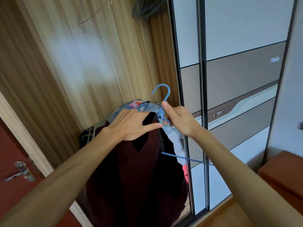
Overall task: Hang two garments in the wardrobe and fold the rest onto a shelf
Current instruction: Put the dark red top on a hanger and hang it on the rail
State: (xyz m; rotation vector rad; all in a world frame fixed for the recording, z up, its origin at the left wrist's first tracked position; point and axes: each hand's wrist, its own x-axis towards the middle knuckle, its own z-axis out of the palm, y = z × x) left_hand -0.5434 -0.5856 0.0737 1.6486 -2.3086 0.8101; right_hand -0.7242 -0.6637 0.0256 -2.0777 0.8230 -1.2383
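From the head camera, most of the blue hanger (161, 92) is buried inside the dark maroon garment (134, 177). Only its hook, its twisted neck and a length of the lower bar, poking out of the cloth on the right, can be seen. The garment's hem is cut off by the lower edge of the picture, and its folds are too dark to read. Behind the hands a pile of clothes (144, 106) is mostly covered, showing pale blue cloth and a pink print. A dark bundle at the top edge is too blurred to name.

The garment hangs up in front of the person, between both forearms, draped from the hanger. The left hand (131, 123) lies flat on its shoulder with straight, spread fingers. Its thumb is stretched toward the hanger's neck, and the hand closes on nothing that shows. The right hand (178, 120) grips the neck just under the hook, with the forefinger straight up along it and the other fingers curled round it.

The wardrobe (237, 71) stands just to the right with its sliding panels across the front, and the garment overlaps the nearest dark frame. A beige curtain (73, 63) hangs behind. A red-brown door (9, 161) with a lever handle (21, 171) is at lower left, and an orange bench (282, 174) is at right, with bare wooden floor (229, 215) between it and the wardrobe
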